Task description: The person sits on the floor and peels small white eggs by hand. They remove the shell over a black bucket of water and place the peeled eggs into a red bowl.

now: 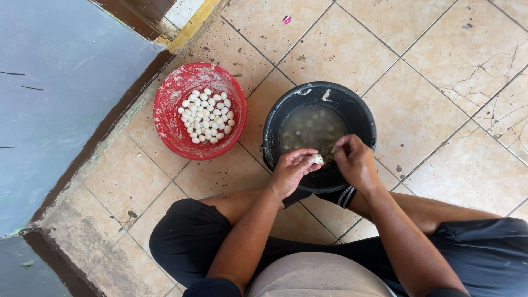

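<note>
Tiled floor [440, 104] | hands peel egg [317, 159] | over black bucket [286, 110]

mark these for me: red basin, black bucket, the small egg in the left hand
red basin [165, 118], head view, bare inner wall at left.
black bucket [275, 124], head view, left rim.
small egg [317, 159], head view, its white surface at the left hand [290, 171] fingertips.

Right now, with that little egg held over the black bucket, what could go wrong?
The small egg is pinched only at the left hand's fingertips while the right hand picks at it; it could slip into the cloudy water of the black bucket. The red bowl of peeled eggs sits uncovered on the stained floor.
</note>
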